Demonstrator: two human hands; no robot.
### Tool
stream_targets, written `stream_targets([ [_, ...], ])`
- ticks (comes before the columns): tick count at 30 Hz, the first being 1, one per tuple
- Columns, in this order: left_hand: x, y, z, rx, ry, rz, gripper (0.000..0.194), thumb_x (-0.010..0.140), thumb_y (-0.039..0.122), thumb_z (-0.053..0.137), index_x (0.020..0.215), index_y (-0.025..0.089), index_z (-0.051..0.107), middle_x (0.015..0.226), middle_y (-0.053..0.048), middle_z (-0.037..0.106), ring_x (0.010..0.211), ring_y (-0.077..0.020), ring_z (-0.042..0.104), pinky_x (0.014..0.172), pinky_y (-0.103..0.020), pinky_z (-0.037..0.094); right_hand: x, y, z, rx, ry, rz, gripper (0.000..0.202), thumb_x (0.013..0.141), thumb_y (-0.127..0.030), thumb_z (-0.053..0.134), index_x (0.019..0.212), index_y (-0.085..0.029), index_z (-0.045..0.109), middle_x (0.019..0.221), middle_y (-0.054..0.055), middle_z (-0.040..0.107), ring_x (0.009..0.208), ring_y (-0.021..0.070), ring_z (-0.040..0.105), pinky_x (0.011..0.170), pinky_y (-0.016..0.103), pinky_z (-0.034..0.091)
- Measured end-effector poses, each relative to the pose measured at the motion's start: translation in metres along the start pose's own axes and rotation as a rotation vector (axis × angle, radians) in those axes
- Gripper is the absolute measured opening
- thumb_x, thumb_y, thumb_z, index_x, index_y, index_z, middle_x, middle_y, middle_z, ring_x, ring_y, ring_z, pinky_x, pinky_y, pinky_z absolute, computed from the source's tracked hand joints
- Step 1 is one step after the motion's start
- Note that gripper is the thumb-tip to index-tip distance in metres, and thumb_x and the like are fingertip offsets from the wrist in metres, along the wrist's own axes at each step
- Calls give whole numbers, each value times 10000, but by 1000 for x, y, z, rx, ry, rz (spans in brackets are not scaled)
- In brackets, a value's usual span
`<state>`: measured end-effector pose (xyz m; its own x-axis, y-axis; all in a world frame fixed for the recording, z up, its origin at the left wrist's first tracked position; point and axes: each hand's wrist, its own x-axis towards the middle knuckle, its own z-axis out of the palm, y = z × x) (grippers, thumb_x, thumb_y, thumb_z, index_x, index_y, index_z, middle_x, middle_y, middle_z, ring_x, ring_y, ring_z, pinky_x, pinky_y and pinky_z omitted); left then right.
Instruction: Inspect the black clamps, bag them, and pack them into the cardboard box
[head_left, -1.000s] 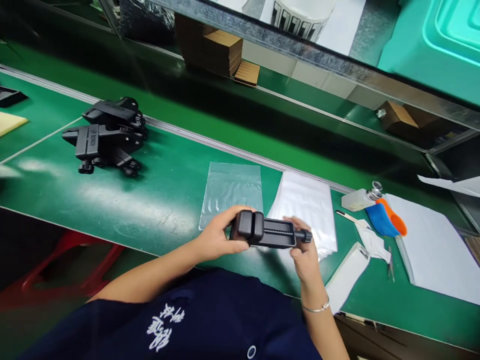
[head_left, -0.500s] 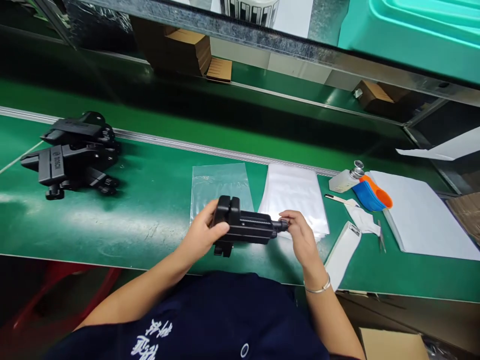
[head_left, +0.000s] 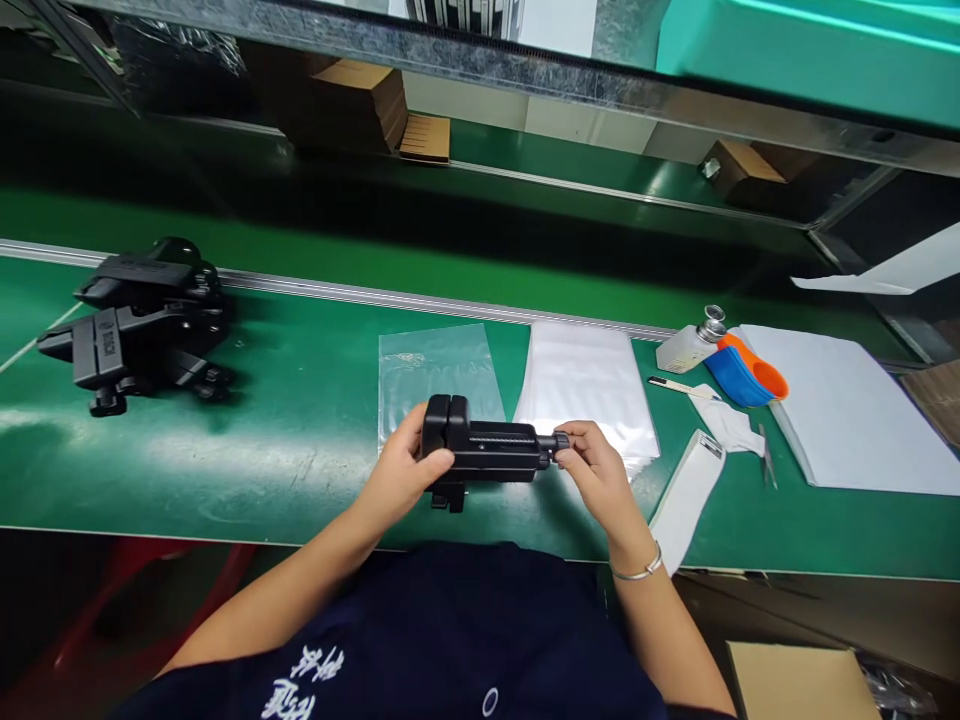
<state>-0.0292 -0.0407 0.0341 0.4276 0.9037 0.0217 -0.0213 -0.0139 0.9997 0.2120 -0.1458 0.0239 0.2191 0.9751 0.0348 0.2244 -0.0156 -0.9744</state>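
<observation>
A black plastic clamp-like mount [head_left: 495, 452] is held level above the front of the green bench. Wrapped around its blocky end is my left hand [head_left: 405, 465], thumb on the near side. My right hand [head_left: 600, 475] pinches the small knob [head_left: 559, 442] on the thin rod at the other end. Behind the mount lies a clear plastic bag [head_left: 442, 365], partly covered by it. A stack of translucent plastic bags [head_left: 585, 375] lies beyond my right hand.
Several similar black mounts [head_left: 142, 325] are piled at the left. To the right are a white dispenser bottle [head_left: 684, 350], a blue and orange roll [head_left: 742, 375], tweezers [head_left: 766, 455], a white strip [head_left: 688, 500] and white sheets [head_left: 862, 420]. A metal shelf [head_left: 480, 70] overhangs the back.
The view has shifted slightly. The fingers of my right hand have changed their hold on the knob, the thumb now closing on it from the near side. My left hand keeps its grip.
</observation>
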Motion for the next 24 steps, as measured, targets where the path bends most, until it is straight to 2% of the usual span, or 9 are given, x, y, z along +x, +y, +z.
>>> stream_targets([
  [4,1,0,0,-14,17,22,634,604,578,808,1075,189,639,916,-37,664,856,-221,618,739,-293,476,1,2,1,-30,19,-12,223,959,-437,512,1030,-243,596,724,-22,550,653,153,509,606,281,402],
  [6,5,-1,3,-116,53,-72,611,641,613,773,1060,186,652,898,-38,669,868,-220,618,727,-281,471,4,0,3,-30,26,-44,255,960,-456,501,1043,-241,610,772,-7,597,721,170,558,678,298,442],
  [8,11,-3,7,-252,107,-193,578,671,646,741,1012,185,665,877,-37,676,872,-211,620,726,-269,470,6,-1,6,-7,27,-65,293,944,-472,524,1092,-242,629,946,30,664,910,205,610,832,337,466],
  [10,16,-5,12,-375,155,-274,553,654,652,754,936,183,672,845,-30,681,847,-191,620,735,-260,472,9,2,11,30,52,-47,307,904,-471,591,1101,-244,656,1107,51,668,1065,235,596,953,375,440],
  [12,20,-7,16,-453,174,-309,544,616,645,783,867,175,672,816,-24,684,807,-174,615,727,-255,472,11,8,16,93,106,0,272,862,-447,656,1037,-241,691,1095,49,679,1054,237,601,977,394,435],
  [14,21,-9,19,-486,158,-329,550,611,644,784,857,165,674,814,-31,691,791,-175,615,712,-261,472,14,15,23,208,168,42,247,825,-424,697,982,-234,706,993,38,690,965,219,614,944,398,454],
  [16,20,-9,21,-472,128,-315,565,646,648,757,917,158,682,862,-47,703,840,-195,625,739,-278,474,18,21,30,336,252,59,247,775,-413,740,931,-225,707,902,23,679,895,201,607,916,398,463],
  [20,16,-13,23,-339,77,-166,602,755,649,672,1118,168,655,1054,-74,690,1034,-243,599,892,-322,450,24,23,36,462,399,45,265,742,-439,756,872,-217,691,851,6,663,842,175,589,902,385,453],
  [24,13,-15,21,-230,63,-71,630,832,681,555,1207,177,605,1109,-82,658,1072,-259,577,926,-354,443,29,21,29,352,375,56,301,784,-474,714,949,-225,680,935,19,667,910,184,594,904,369,444],
])
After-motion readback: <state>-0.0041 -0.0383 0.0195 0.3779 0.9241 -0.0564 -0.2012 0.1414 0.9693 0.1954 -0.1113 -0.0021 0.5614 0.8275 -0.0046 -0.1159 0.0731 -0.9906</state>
